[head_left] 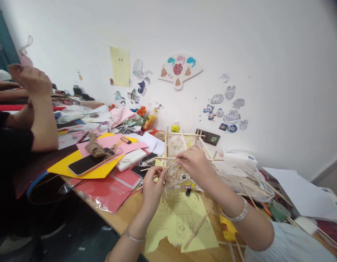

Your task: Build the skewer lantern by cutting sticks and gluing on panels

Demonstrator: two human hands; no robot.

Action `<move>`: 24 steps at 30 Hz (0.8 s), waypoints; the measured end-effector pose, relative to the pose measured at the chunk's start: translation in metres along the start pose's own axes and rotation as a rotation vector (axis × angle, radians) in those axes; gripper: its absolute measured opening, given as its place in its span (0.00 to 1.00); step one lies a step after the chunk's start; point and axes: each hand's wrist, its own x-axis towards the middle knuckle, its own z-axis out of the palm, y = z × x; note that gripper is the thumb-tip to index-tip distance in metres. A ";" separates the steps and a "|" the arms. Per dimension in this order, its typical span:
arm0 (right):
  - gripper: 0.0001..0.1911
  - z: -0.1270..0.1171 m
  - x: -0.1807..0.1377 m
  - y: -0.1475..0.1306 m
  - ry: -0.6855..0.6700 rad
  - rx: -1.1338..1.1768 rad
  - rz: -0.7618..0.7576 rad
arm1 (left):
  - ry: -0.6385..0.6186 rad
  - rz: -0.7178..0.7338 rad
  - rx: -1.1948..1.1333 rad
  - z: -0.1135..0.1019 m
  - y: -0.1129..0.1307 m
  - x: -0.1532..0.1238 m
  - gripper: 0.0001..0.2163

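A small framework of thin wooden sticks stands in front of me, with cartoon-printed paper at it. My left hand is closed at its lower left, thumb and fingers pinching a thin wooden stick. From the right, my right hand pinches the same stick near its other end, beside a crossbar of the framework. My fingers partly hide where stick and framework meet. Beneath lies a torn yellow sheet with a pencil sketch, and a loose flat stick rests across it.
A yellow glue gun lies by my right forearm. Left are a phone, a twine bundle, a white power bank and a red packet. Plastic bags and sticks crowd the right. A co-worker's arm is raised far left.
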 end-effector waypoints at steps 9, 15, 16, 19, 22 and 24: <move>0.03 0.006 -0.001 0.001 0.013 -0.010 -0.004 | 0.030 0.046 0.069 0.001 -0.005 -0.001 0.12; 0.04 -0.004 -0.007 -0.002 0.116 0.042 -0.100 | 0.000 0.160 0.157 -0.012 0.000 -0.003 0.13; 0.05 -0.011 -0.012 -0.005 0.156 0.045 -0.115 | -0.025 0.174 0.173 -0.017 0.001 -0.006 0.12; 0.06 -0.040 -0.041 -0.016 0.255 0.053 -0.089 | -0.044 0.177 0.249 -0.031 -0.004 -0.020 0.12; 0.07 -0.064 -0.087 -0.017 0.270 0.031 0.009 | -0.082 0.203 0.324 -0.040 -0.014 -0.036 0.13; 0.08 -0.076 -0.127 -0.004 0.281 -0.054 0.131 | -0.115 0.233 0.371 -0.038 -0.018 -0.044 0.14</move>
